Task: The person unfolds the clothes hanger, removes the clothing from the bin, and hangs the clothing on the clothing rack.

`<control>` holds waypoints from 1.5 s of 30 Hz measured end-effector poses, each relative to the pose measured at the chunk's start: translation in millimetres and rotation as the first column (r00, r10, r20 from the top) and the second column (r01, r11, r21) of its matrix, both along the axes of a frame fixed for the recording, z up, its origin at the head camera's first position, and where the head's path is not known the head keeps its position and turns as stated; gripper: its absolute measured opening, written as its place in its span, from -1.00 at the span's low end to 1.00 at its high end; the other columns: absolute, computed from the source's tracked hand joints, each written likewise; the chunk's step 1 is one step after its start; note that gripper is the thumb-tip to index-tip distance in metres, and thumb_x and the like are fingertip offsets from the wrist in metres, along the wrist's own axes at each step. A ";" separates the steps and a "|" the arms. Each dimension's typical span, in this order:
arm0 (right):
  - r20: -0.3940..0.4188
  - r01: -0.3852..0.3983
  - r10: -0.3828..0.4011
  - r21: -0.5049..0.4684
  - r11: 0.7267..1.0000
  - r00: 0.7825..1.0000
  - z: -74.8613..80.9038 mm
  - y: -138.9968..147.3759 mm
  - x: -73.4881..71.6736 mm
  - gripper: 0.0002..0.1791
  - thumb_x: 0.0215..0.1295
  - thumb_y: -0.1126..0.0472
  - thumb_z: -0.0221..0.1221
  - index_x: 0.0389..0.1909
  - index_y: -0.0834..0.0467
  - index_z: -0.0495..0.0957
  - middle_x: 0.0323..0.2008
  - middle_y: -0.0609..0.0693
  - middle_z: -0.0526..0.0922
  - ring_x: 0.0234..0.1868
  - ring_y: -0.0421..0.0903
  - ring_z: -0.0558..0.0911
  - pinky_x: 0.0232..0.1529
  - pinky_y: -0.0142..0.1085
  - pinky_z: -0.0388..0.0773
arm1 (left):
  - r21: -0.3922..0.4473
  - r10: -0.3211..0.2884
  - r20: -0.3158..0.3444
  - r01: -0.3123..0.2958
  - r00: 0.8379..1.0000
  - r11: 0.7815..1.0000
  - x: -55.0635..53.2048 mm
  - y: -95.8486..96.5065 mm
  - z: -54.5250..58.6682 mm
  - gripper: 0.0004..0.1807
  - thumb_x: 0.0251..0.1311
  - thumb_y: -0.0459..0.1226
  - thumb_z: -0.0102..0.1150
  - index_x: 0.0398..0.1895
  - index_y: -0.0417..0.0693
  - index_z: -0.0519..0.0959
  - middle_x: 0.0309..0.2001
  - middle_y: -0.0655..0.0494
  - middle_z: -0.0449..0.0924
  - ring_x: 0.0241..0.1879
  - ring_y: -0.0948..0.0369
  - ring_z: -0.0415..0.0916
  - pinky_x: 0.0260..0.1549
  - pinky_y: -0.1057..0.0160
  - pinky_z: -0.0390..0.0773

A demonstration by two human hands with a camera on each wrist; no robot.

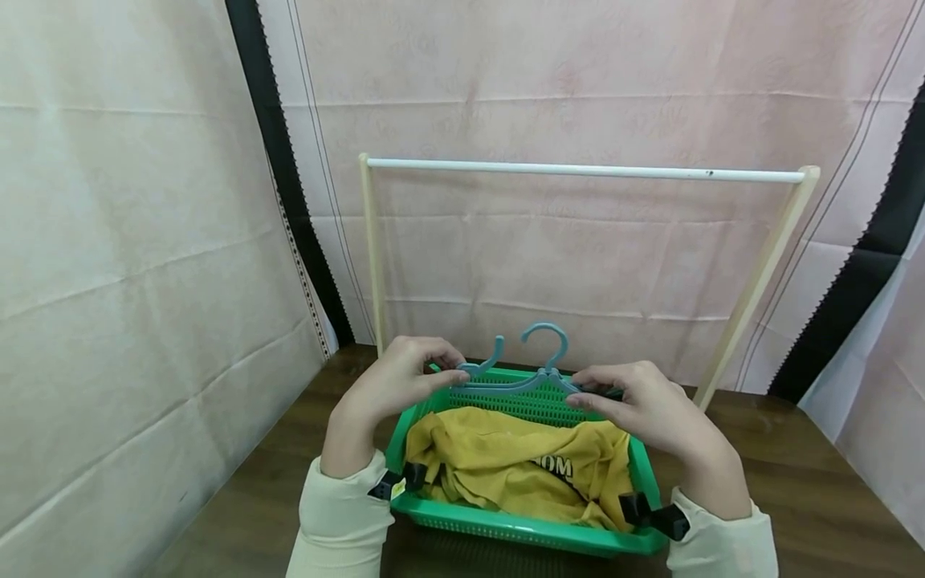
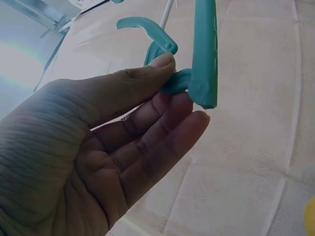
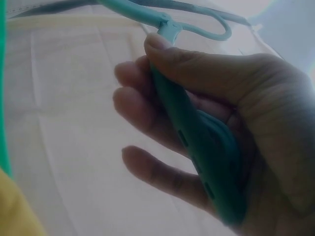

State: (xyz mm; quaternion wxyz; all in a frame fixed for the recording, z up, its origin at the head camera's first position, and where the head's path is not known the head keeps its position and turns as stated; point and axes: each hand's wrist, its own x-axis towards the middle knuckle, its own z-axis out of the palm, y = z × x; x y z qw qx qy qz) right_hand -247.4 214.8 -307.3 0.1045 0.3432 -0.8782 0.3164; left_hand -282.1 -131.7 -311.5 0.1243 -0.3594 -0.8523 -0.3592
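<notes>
Both hands hold a blue plastic clothes hanger (image 1: 506, 387) over a green basket (image 1: 520, 539). Its curved top hook (image 1: 551, 327) points up, and a smaller curved piece (image 1: 497, 353) rises near its left end. My left hand (image 1: 415, 371) pinches that left end between thumb and fingers; in the left wrist view the thumb (image 2: 162, 60) presses on the plastic. With thumb and fingers my right hand (image 1: 639, 401) grips the right arm of the hanger (image 3: 179, 105), which runs across the palm. Below, a crumpled yellow garment (image 1: 499, 449) with dark and white lettering lies in the basket.
Behind the basket stands a rack with a white crossbar (image 1: 578, 169) and cream posts (image 1: 755, 281). The basket sits on a dark wooden table (image 1: 802, 474). Pale cloth walls (image 1: 144, 241) surround the table at the left, back and right.
</notes>
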 end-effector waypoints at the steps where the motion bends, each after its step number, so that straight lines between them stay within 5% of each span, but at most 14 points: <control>1: 0.004 -0.006 0.006 -0.006 1.000 1.000 -0.1 0.4 -0.2 -0.88 0.39 0.07 0.27 -0.11 -0.12 0.71 -0.32 -0.37 0.72 -0.29 -0.30 0.71 -0.29 -0.33 0.65 | -0.002 0.005 0.000 -0.005 1.000 1.000 0.0 -0.4 0.3 -0.95 0.28 -0.21 0.36 -0.22 0.13 0.72 -0.30 0.38 0.67 -0.27 0.37 0.60 -0.26 0.25 0.63; 35: -0.081 0.016 -0.018 -0.024 1.000 0.997 1.0 11.7 0.0 -0.88 0.36 0.14 0.31 -0.14 -0.13 0.72 -0.32 -0.32 0.73 -0.30 -0.32 0.68 -0.34 -0.33 0.64 | 0.012 0.043 -0.005 -0.043 0.999 0.999 -3.0 -11.2 0.1 -0.94 0.29 -0.20 0.36 -0.23 0.07 0.74 -0.33 0.32 0.67 -0.37 0.30 0.56 -0.36 0.26 0.61; 45: -0.103 0.042 -0.042 -0.004 0.999 0.994 -0.2 14.1 -1.4 -0.88 0.32 0.15 0.35 -0.17 -0.11 0.73 -0.36 -0.34 0.72 -0.35 -0.34 0.66 -0.37 -0.34 0.61 | -0.021 0.101 0.004 -0.101 0.995 0.995 0.3 -9.2 1.9 -0.90 0.34 -0.15 0.31 -0.18 0.12 0.74 -0.27 0.36 0.68 -0.32 0.29 0.58 -0.31 0.26 0.61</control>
